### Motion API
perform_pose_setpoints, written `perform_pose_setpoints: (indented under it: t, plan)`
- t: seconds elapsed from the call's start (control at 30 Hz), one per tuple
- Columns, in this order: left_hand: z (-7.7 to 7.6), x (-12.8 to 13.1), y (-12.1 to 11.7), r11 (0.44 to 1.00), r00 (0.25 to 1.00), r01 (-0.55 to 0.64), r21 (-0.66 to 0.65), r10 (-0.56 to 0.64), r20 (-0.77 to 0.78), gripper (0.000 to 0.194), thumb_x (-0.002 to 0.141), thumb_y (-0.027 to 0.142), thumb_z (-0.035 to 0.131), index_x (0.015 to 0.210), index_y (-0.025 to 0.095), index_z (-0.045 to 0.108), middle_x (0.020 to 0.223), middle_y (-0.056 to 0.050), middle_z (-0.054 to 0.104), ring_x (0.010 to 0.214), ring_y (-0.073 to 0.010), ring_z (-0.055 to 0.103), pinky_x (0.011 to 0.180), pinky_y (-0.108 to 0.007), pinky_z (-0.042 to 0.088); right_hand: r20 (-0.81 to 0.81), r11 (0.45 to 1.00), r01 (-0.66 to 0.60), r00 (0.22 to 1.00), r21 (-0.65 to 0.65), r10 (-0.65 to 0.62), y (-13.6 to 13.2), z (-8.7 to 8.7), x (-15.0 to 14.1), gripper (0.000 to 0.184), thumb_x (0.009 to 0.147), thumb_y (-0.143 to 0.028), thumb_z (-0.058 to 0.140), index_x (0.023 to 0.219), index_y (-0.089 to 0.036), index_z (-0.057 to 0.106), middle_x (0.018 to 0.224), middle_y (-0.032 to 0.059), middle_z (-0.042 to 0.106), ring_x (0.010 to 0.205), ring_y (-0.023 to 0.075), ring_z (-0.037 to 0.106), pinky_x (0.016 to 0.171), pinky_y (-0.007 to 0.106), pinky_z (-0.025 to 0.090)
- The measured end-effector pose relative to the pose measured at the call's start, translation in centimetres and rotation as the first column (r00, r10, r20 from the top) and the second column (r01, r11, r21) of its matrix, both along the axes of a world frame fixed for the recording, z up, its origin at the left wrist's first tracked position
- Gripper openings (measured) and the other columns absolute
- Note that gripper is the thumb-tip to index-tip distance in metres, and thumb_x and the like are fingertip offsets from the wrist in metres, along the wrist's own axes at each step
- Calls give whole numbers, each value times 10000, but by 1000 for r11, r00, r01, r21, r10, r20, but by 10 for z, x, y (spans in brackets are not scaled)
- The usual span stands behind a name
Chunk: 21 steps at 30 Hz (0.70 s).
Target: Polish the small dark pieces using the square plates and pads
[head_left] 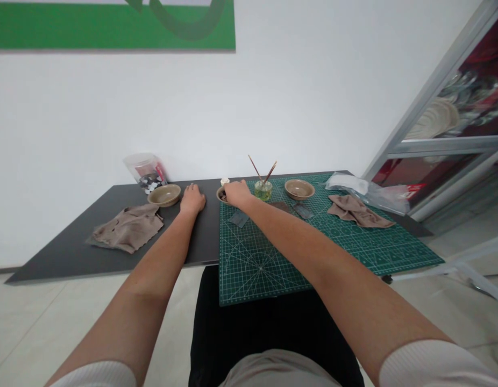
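My left hand (192, 198) lies palm down on the dark tabletop, fingers out, just right of a tan bowl (165, 195), and holds nothing. My right hand (237, 192) is over a small bowl (220, 195) with dark pieces in it, at the left edge of the green cutting mat (261, 252). Its fingers are bent down and mostly hidden, so what they grip does not show. Close to that hand stands a glass jar (263, 191) of yellowish-green liquid with two thin brushes (270, 172) leaning in it. Dark flat pieces (239, 218) lie on the mat.
Another tan bowl (299, 189) stands on the mat, left of a brown cloth (357, 210) and a clear plastic bag (370, 191). On the left are a second brown cloth (128, 228) and a clear plastic tub (146, 171). A white wall (293, 80) rises behind the table.
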<state>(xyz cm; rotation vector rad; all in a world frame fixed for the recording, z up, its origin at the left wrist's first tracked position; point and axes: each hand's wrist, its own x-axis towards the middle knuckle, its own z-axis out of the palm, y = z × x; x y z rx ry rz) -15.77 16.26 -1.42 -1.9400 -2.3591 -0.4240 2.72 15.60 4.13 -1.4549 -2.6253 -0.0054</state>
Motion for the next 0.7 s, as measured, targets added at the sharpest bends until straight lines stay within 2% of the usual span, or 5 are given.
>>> perform_pose_setpoints:
  t: [0.1, 0.27, 0.47, 0.6, 0.7]
  plan:
    - [3, 5, -5, 999, 999, 27, -43, -28, -24, 418, 888, 107, 306, 1224, 55, 550, 1237, -262, 616, 1202, -332, 549, 995, -445, 441, 8, 1000, -13, 1000, 6, 13, 1, 2, 0, 251, 944, -233, 533, 1109, -123, 688, 1137, 199, 717, 1083, 281, 670, 950, 393, 415]
    - [4, 7, -14, 997, 997, 59, 47, -56, -61, 405, 895, 108, 333, 1220, 73, 572, 1212, -247, 597, 1162, -341, 552, 981, -440, 443, -6, 999, -23, 1000, 39, 23, 1, 5, 3, 256, 961, -223, 515, 1069, -106, 715, 1099, 219, 720, 1060, 297, 676, 898, 376, 464]
    - [9, 14, -30, 978, 992, 7, 208, -33, 123, 375, 929, 188, 387, 1185, 113, 650, 1238, -192, 564, 1099, -285, 596, 999, -388, 461, -43, 990, -85, 995, 109, 90, 1, 2, 8, 293, 992, -206, 454, 1101, -109, 709, 1178, 210, 683, 1182, 302, 592, 947, 366, 461]
    - [10, 17, -42, 966, 967, -67, 251, 1, 256, 331, 859, 162, 508, 1144, 121, 671, 1132, -151, 639, 1044, -251, 614, 1016, -368, 454, -86, 994, -68, 993, 80, 75, 2, 0, 11, 291, 980, -169, 458, 1184, -121, 660, 1089, 185, 708, 1044, 265, 655, 868, 324, 491]
    - [9, 19, -50, 958, 948, -88, 274, -4, 317, 266, 838, 188, 557, 1062, 137, 690, 1059, -129, 682, 973, -244, 633, 957, -356, 470, -99, 991, -78, 991, 105, 88, 3, -2, 12, 298, 969, -155, 460, 1187, -128, 662, 1085, 190, 709, 1037, 263, 659, 859, 322, 494]
